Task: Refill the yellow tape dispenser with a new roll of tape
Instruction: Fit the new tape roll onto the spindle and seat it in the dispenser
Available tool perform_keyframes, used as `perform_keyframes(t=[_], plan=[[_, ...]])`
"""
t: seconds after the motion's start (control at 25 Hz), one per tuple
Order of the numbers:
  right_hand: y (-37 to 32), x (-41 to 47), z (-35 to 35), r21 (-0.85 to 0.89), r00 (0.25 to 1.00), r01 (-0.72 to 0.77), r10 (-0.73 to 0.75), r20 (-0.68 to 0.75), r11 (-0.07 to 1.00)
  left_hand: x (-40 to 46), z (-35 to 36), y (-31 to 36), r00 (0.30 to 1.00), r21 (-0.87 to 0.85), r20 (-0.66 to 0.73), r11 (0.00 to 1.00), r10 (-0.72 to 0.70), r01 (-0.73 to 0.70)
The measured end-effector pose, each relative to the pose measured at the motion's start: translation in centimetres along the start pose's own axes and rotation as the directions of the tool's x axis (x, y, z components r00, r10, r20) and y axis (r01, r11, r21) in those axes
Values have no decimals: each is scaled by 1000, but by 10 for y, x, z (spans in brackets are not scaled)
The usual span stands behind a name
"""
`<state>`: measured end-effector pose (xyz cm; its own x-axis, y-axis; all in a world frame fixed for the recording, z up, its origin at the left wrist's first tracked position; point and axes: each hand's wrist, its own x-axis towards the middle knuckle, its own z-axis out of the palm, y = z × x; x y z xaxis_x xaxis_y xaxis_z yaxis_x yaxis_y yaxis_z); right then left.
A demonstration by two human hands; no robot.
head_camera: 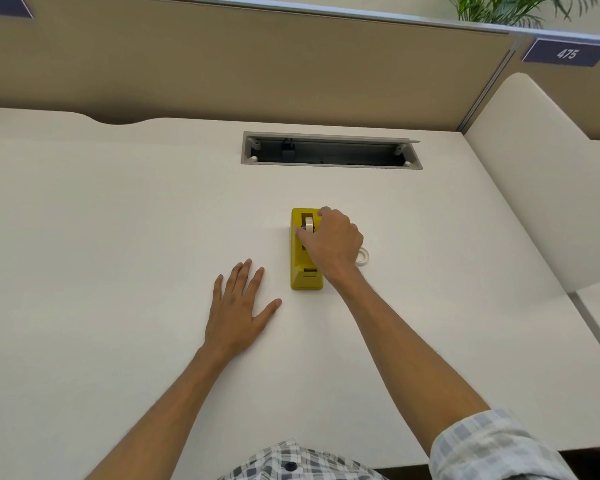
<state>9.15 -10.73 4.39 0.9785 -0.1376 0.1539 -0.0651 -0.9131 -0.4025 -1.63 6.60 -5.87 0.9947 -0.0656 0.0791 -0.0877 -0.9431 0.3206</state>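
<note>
The yellow tape dispenser stands on the white desk, its cutter end toward me. A pale roll of tape sits upright in its slot. My right hand reaches over the dispenser from the right, thumb and fingers pinched on that roll. A second pale tape roll lies flat on the desk just right of the dispenser, mostly hidden behind my right hand. My left hand rests flat on the desk to the left of the dispenser, fingers spread, holding nothing.
An open cable tray is cut into the desk behind the dispenser. A tan partition wall closes off the far edge. A white side panel rises on the right.
</note>
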Motion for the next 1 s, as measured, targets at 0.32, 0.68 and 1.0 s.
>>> perform_keyframes(t=[0.32,0.68,1.0], plan=[[17,9,-3,-11,948,279,-274,160,960,-1,1,0,1000,-1,-19,1000,-2,2],[18,10,-1,-12,951,266,-260,169,964,-1,2,1,1000,2,-20,1000,-6,6],[27,12,-2,32,919,332,-331,212,943,5,2,12,997,-62,-13,996,-70,69]])
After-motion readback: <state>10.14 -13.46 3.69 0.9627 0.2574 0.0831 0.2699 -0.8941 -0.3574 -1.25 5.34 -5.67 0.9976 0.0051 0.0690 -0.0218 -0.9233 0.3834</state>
